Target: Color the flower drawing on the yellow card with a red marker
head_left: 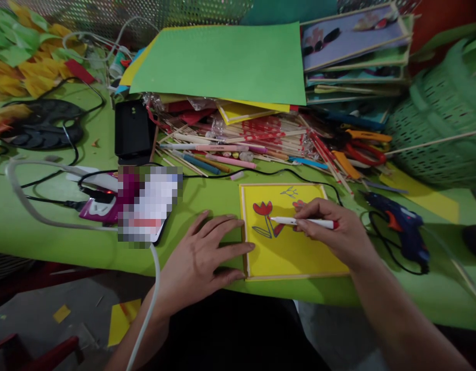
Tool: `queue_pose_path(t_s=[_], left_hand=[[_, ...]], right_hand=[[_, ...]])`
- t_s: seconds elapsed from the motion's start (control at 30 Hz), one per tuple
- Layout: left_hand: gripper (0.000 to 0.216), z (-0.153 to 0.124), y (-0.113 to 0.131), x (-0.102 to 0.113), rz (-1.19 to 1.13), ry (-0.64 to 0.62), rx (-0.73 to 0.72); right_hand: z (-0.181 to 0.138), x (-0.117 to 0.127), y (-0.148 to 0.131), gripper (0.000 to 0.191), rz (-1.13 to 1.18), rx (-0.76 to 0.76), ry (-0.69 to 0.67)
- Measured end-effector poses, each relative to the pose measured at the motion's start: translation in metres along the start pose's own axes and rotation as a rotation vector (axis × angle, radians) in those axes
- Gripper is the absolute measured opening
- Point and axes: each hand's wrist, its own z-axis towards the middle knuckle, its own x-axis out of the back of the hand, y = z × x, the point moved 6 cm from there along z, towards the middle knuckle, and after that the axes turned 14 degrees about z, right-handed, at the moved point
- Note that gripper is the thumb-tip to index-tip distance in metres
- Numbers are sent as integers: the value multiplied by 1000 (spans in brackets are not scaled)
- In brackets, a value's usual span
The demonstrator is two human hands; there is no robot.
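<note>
A yellow framed card point(290, 252) lies on the green table point(36, 232) near its front edge, with a red flower point(263, 208) on a dark stem drawn on it. My right hand point(334, 229) holds a white pen with a red end point(305, 222), its tip next to the flower's stem. My left hand point(207, 255) lies flat with fingers spread on the table, fingertips on the card's left edge.
A blue glue gun point(402, 226) with black cord lies right of the card. Behind it are sticks and pens point(238, 144), orange scissors point(361, 147), green paper sheets point(226, 62), stacked cards point(354, 46), a green basket point(442, 123), a black box point(133, 129) and cables.
</note>
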Motion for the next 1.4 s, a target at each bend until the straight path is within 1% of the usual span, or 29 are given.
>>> queue_pose_path(t_s=[0.23, 0.6, 0.73, 1.13, 1.4], left_hand=[[45, 0, 0, 1, -1, 2, 4], [44, 0, 0, 1, -11, -11, 3], [44, 0, -1, -1, -7, -15, 3], [45, -2, 0, 0, -3, -14, 0], [46, 0, -2, -1, -10, -21, 7]], right_hand=[[1, 1, 5, 14, 35, -25, 5], [1, -2, 1, 10, 22, -41, 8], [0, -3, 1, 7, 18, -26, -20], [1, -5, 0, 5, 14, -27, -19], [1, -5, 1, 6, 6, -25, -21]])
